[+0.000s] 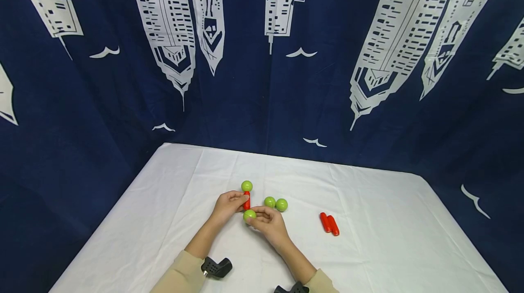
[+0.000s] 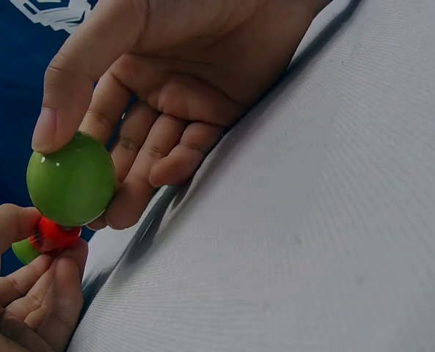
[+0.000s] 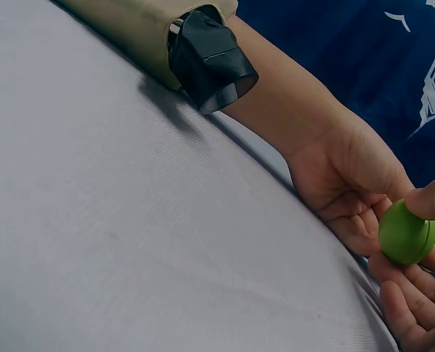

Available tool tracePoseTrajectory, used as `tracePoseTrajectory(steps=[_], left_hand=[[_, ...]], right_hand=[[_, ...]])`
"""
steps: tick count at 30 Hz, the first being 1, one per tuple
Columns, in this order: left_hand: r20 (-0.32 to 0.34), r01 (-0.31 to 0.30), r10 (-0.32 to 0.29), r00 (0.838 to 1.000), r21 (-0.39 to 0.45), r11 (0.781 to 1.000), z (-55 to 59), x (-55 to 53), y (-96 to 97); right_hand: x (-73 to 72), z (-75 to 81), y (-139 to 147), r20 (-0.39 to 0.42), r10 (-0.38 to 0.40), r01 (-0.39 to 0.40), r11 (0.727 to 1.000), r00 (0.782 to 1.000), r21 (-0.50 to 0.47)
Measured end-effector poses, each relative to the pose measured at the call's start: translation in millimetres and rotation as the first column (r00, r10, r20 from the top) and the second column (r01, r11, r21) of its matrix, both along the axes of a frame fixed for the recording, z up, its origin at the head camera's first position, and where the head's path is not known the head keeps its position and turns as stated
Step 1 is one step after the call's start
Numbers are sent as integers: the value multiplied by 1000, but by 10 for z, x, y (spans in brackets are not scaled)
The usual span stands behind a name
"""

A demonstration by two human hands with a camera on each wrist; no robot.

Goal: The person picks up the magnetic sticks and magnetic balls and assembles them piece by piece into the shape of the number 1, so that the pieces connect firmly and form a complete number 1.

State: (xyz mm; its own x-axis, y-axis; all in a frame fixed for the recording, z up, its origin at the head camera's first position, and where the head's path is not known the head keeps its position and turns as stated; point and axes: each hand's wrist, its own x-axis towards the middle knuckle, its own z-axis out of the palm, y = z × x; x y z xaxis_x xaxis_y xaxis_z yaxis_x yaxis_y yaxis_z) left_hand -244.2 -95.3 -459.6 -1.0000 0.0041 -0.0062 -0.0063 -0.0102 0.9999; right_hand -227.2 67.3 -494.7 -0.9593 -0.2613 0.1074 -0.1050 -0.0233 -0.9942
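Observation:
My left hand pinches a short red rod with rounded ends between thumb and fingers. A bright green ball sits right at the rod's far end. At its near end is another green ball, which my right hand pinches between thumb and fingers. In the left wrist view this green ball overlaps the end of the red rod. A seam runs round the green ball in the right wrist view, where the left hand's fingers lie behind it.
Two more green balls lie side by side just beyond the right hand. Farther right, two red rods rest against each other on the white cloth-covered table. A dark blue curtain with white building prints hangs behind the table.

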Motion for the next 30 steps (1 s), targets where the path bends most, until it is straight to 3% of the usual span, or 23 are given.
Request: tracePoseTrajectory(steps=[3,9,11,14,23,26,30], left_hand=[[0,0,0,1000,0,1000,-51,-36,-7],[4,-10,10,1000,-6,1000,-315,-190,-18],[3,-8,9,1000,-17,1000,-356,-208,-22],[9,-3,3,1000,-39,999,-376,-215,-27],[24,-3,4,1000,-48,999,-368,-221,-21],[36,-8,9,999,-40,999,-362,-222,-20],[44,10,-8,999,-45,999,-365,-216,-21]], right_hand=[[6,-17,-4,-11,-5,5,1000,1000,4],[11,-39,-11,-26,-14,15,1000,1000,13],[18,-32,-12,-20,-24,24,999,1000,27],[37,-2,-13,-12,-29,29,999,1000,45],[198,290,-11,-42,-19,21,999,999,50],[205,289,-10,-51,-21,24,999,998,49],[156,174,-4,-48,-25,28,998,999,53]])
